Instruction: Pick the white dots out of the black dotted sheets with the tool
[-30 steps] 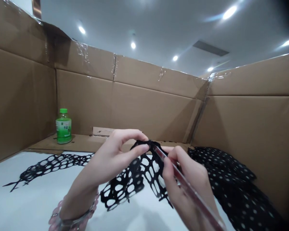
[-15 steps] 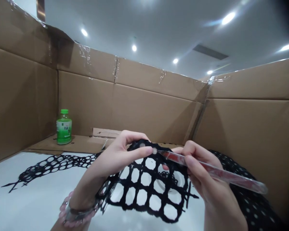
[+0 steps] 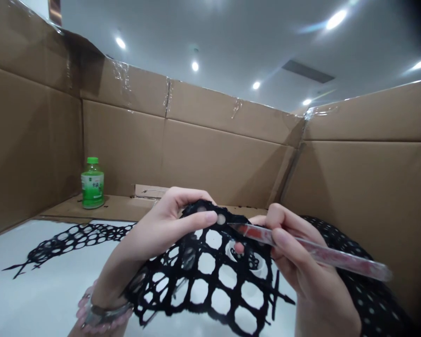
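My left hand (image 3: pixel 175 220) is closed on the upper edge of a black openwork fabric (image 3: pixel 214 282) with rows of large holes, its thumb lying on top. A small pale round spot (image 3: pixel 221 219) shows just beyond the thumb tip. In my right hand (image 3: pixel 298 257) is a slim pointed tool (image 3: pixel 340 258) with a clear and red handle, held like a pen. Its narrow tip touches or nearly touches the fabric beside the pale spot. One fingertip shows through a hole; whose hand it belongs to I cannot tell. Below hangs the lower part of the fabric.
Through the holes, a white bowl (image 3: pixel 263 270) with black scraps shows underneath. Another black mesh strip (image 3: pixel 80 236) lies on the white table (image 3: pixel 56 299) at left. Black dotted fabric (image 3: pixel 375 299) is heaped at right. A green bottle (image 3: pixel 92 187) stands before the cardboard walls (image 3: pixel 224 154).
The fabric has shifted slightly left and opened out lower down, with more of the bowl showing through. My left hand has moved slightly left; the right stays almost in place.
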